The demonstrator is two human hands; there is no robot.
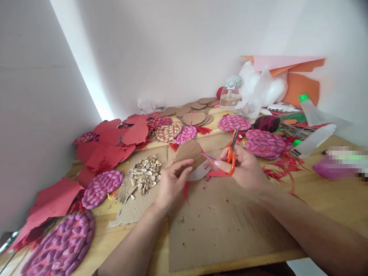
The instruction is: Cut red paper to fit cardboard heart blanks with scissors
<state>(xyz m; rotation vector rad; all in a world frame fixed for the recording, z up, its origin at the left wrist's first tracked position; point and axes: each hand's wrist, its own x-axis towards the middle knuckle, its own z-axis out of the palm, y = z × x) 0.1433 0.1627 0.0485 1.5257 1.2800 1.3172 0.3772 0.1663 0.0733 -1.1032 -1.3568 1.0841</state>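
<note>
My right hand holds orange-handled scissors, their dark blades pointing up and away from me. The same hand pinches a thin blue and pink strand between thumb and finger, its free end reaching left over a cardboard disc. This disc is brown, with a whitish printed part on its near side. My left hand is at the disc's left edge, fingers stretched out and thumb slightly apart from the forefinger. Whether it touches the disc I cannot tell. Red paper scraps lie beside the disc.
A cardboard sheet covers the table before me. Shells lie to its left, near red paper sheets and purple braided discs. Behind are stacked cardboard pieces, a jar and plastic bags. Green-capped bottles stand right.
</note>
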